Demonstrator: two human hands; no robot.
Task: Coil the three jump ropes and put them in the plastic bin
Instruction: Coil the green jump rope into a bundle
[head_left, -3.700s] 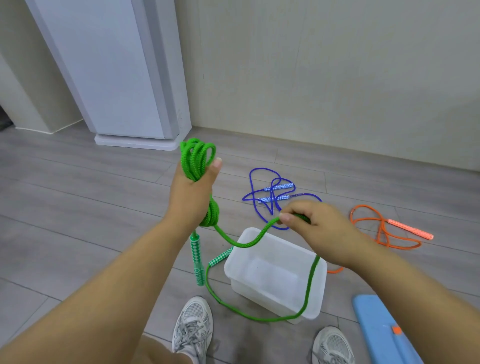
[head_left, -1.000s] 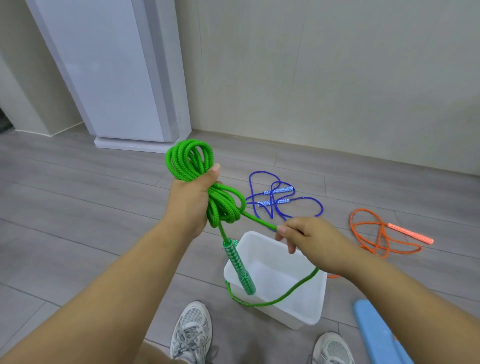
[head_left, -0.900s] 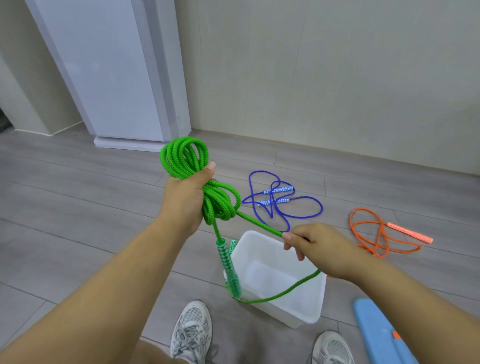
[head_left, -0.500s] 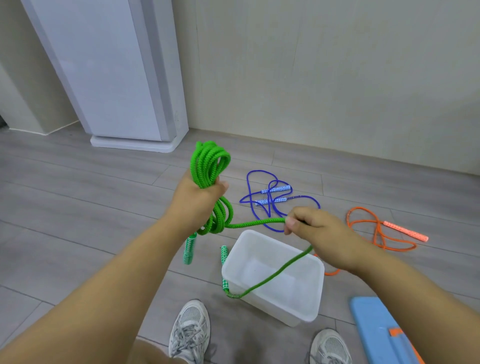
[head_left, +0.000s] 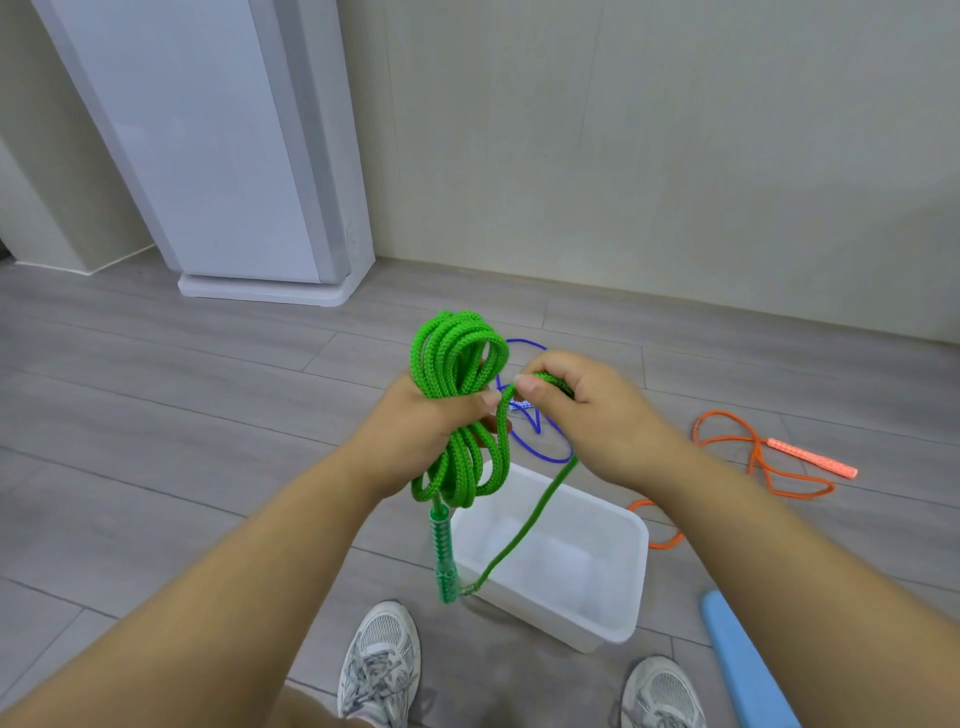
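Several thick braided loops of green jump rope (head_left: 451, 358), handle (head_left: 442, 548) below.

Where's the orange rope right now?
The orange rope lies loose on the floor at the right of the head view, uncoiled. Its near end is just right of the bin.

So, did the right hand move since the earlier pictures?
Yes. Against the plastic bin, the right hand has gone left and up from above the bin's far rim, and now meets the left hand at the green rope.
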